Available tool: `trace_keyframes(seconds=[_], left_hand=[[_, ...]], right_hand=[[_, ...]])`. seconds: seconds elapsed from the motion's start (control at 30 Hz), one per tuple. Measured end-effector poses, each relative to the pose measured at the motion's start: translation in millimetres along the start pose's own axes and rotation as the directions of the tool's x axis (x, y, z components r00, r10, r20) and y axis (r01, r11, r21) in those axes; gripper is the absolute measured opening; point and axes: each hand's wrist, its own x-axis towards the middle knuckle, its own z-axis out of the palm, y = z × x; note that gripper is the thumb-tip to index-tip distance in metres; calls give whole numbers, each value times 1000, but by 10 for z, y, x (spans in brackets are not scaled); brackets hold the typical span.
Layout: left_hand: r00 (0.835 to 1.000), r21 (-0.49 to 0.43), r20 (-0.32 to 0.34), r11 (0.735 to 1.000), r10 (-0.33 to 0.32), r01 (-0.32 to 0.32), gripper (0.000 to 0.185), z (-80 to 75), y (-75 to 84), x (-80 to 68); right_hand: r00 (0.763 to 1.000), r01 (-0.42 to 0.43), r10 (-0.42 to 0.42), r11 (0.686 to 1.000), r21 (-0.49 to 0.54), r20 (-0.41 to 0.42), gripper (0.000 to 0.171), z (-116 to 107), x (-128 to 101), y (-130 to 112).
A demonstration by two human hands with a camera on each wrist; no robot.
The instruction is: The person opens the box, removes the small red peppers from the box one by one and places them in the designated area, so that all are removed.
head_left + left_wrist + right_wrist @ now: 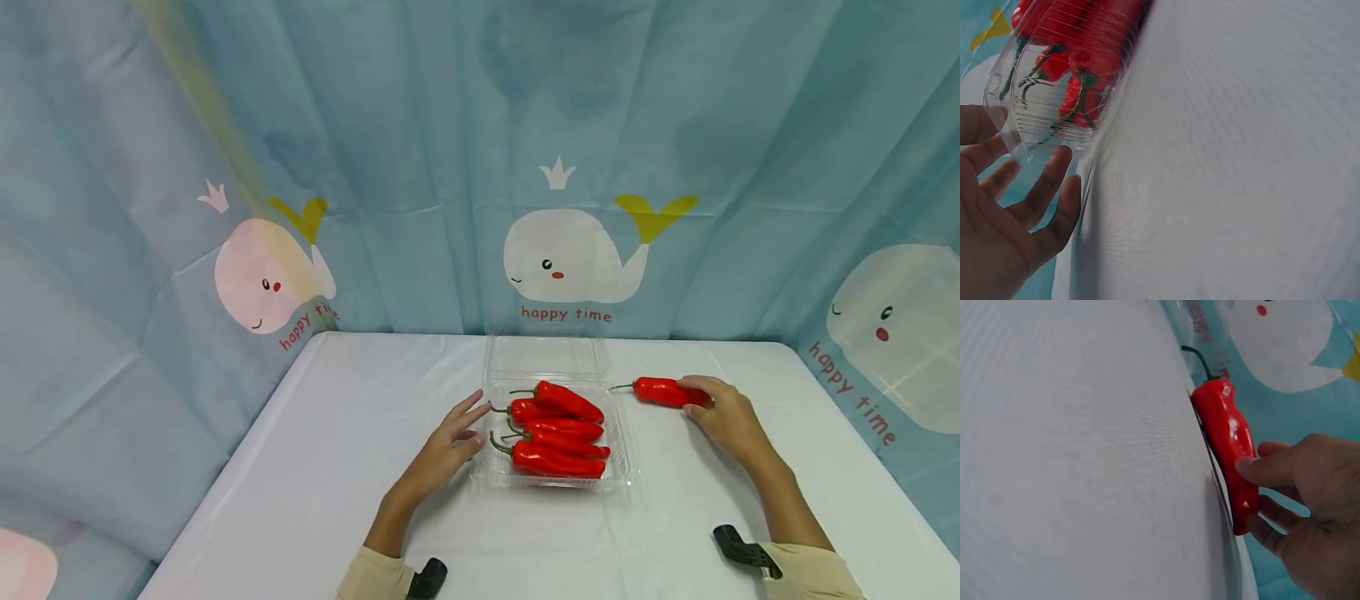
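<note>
Right hand (pixel 723 412) is on the loose red pepper (pixel 663 392), thumb on top and fingers curled round its blunt end. The pepper lies flat on the white surface (pixel 337 467), stem pointing left, just to the right of the clear plastic tray (pixel 624 467). The right wrist view confirms it: the thumb (pixel 1272 467) presses one side of the pepper (pixel 1229 444) and the fingers wrap the other, with the pepper resting on the surface.

Over on the left, the left hand (pixel 453 433) lies with its fingers straight and spread, holding nothing, fingertips at the left edge of the tray. From the left wrist view the fingers (pixel 1047 181) sit right against the tray's ribbed wall (pixel 1094 106); whether they actually press it, I cannot tell.

Inside the tray sit four red peppers (pixel 558 433), packed side by side, green stems to the left. The tray's clear lid (pixel 546 354) lies open on the far side. Behind it all hangs a blue curtain (pixel 450 125) with white whales.
</note>
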Motion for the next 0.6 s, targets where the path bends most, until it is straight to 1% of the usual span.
trace_keyframes(seconds=[0.27,0.3,0.5,0.6], left_hand=[[1000,8,3,1000,1,-2,54,-2,6,5],[1000,11,4,1000,10,-10,54,-4,6,6],[1000,9,14,1000,25,-25,54,-13,17,11],[1000,8,18,1000,18,-18,54,-15,16,9]], right_hand=[[1000,4,-4,1000,-4,-23,46,-26,-1,-26],[999,9,-9,1000,-3,-30,46,-34,-1,-37],[997,46,-46,999,4,-67,46,-90,-2,-149],[996,53,-52,998,19,-73,50,-113,-24,-228]])
